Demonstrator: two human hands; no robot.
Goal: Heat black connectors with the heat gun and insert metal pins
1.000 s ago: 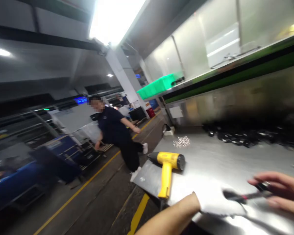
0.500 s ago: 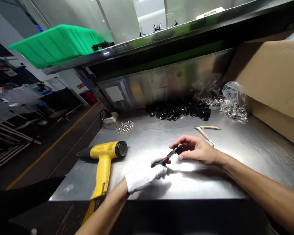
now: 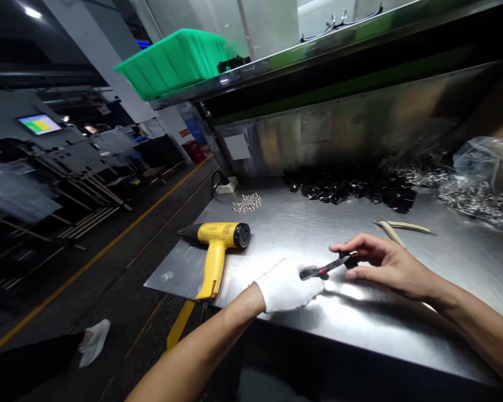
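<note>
In a white glove, my left hand (image 3: 292, 285) is closed round a dark tool with a red mark (image 3: 322, 271), its tip pointing right. My bare right hand (image 3: 383, 263) pinches a small black part (image 3: 350, 259) between thumb and fingers. The tool's tip touches or overlaps that part; the exact contact is too small to tell. Both hands are just above the shiny metal table (image 3: 293, 223). Behind my right hand lie cream-handled pliers (image 3: 411, 226).
A yellow heat gun (image 3: 216, 245) lies at the left. Small metal pieces (image 3: 247, 202), black parts (image 3: 352, 190) and bags of metal pieces (image 3: 475, 192) sit at the back. A green bin (image 3: 178, 64) stands on the shelf. A shoe (image 3: 94, 341) shows at lower left.
The camera view has turned left, so the table and things on it appear further right. The gloved hand's back now faces the camera more. Both hands keep their hold.
</note>
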